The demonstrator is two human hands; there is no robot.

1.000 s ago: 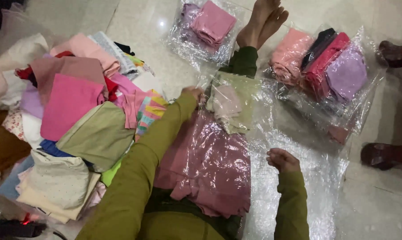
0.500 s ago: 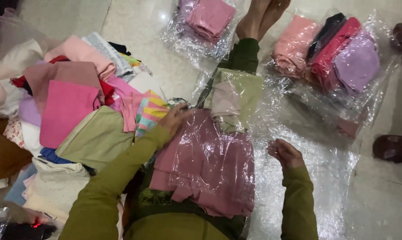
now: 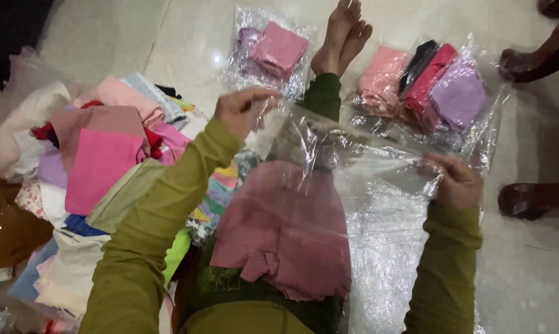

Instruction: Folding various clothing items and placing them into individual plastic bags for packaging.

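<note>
Left hand [image 3: 241, 111] pinching bag [image 3: 360, 154] corner | right hand [image 3: 455, 182] gripping opposite edge | bag stretching above pink cloth [image 3: 285, 229] on lap | risk: film tearing if overstretched.

Both hands are up, stretching a clear plastic bag [image 3: 353, 154] across the lap like a barrier from left hand [image 3: 242, 111] to right hand [image 3: 455, 182]. Under it, the pink garment [image 3: 285, 232] fills the middle. The left edge of the floor is walled off by the heaped clothes pile [image 3: 87, 179]. Ahead, two packed bags [image 3: 276, 52] [image 3: 428, 89] flank the bare feet [image 3: 341, 37]. Open tile [image 3: 533, 272] shows at the lower right, with another person's foot [image 3: 530, 199] just above it.
</note>
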